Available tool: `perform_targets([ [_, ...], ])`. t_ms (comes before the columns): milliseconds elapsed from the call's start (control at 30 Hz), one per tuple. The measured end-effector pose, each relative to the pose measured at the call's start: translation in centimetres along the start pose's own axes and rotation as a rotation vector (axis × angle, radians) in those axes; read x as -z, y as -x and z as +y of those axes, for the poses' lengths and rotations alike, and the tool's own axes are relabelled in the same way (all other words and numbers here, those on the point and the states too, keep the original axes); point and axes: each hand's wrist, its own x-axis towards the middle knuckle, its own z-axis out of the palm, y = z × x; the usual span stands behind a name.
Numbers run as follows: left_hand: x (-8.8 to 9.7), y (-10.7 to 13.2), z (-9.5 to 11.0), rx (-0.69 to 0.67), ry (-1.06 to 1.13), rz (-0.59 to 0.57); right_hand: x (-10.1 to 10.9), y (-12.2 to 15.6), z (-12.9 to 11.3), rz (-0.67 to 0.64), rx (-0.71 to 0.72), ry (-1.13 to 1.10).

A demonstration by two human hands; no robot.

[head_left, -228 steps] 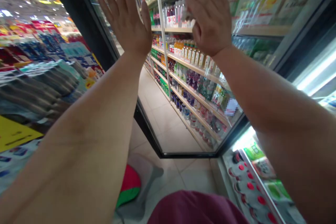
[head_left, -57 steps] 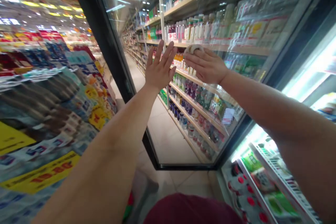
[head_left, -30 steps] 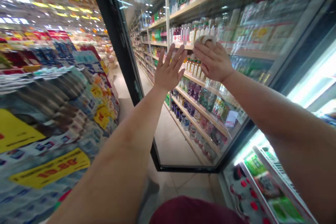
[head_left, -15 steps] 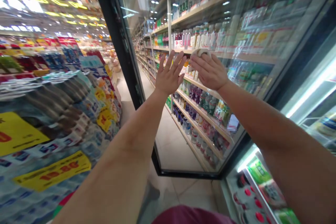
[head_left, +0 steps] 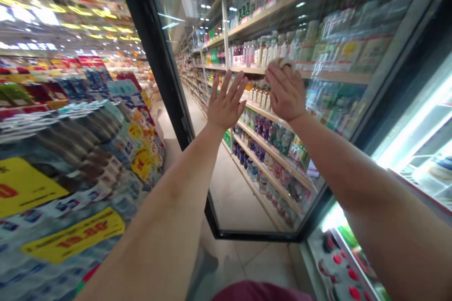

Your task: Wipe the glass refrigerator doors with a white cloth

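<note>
One cloth (head_left: 286, 62), mostly hidden, behind right hand (head_left: 286, 95)

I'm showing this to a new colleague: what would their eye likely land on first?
Probably the two raised hands at mid-picture, in front of the open glass door: the left hand with its fingers spread, the right hand holding a pale cloth. Next might come the yellow price sign at lower left and the bright light strip at the right.
</note>
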Motion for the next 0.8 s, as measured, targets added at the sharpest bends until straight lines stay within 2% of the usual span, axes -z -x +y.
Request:
perform_targets([
  [67,-0.1,0.0,-0.1,-0.004,-0.017,0.005,-0.2,0.2,0.1,0.032,0.018,0.028],
  [167,-0.1,0.1,-0.1,-0.007,-0.039,0.014,-0.3,0.4,0.1,-0.125,0.24,-0.026],
  [233,-0.1,0.1,-0.1,-0.005,-0.032,0.009,-0.3,0.5,0.1,-0.211,0.317,-0.088],
  [300,-0.1,0.0,0.0,0.003,-0.023,-0.002,-0.4,0.5,0.0,-0.134,0.214,-0.105],
  [367,-0.1,0.0,0.0,0.012,-0.026,-0.009,-0.6,0.6,0.0,0.056,0.01,-0.076],
  [433,-0.1,0.0,0.0,0.011,-0.037,-0.006,-0.7,0.7,-0.1,0.175,-0.095,-0.032],
  [500,-0.1,0.1,-0.1,0.001,-0.039,0.003,-0.7,0.8,-0.2,0.115,-0.008,-0.016],
  [567,-0.1,0.1,-0.1,-0.004,-0.023,0.006,-0.6,0.9,-0.4,-0.031,0.145,-0.031],
  [633,-0.1,0.1,-0.1,-0.002,-0.013,0.007,-0.5,0.9,-0.5,-0.108,0.192,-0.057],
  [700,-0.2,0.1,-0.1,-0.006,-0.032,0.01,-0.6,1.0,-0.6,-0.053,0.083,-0.065],
  [800,-0.1,0.1,0.0,-0.014,-0.079,0.014,-0.8,1.1,-0.7,0.131,-0.132,-0.033],
])
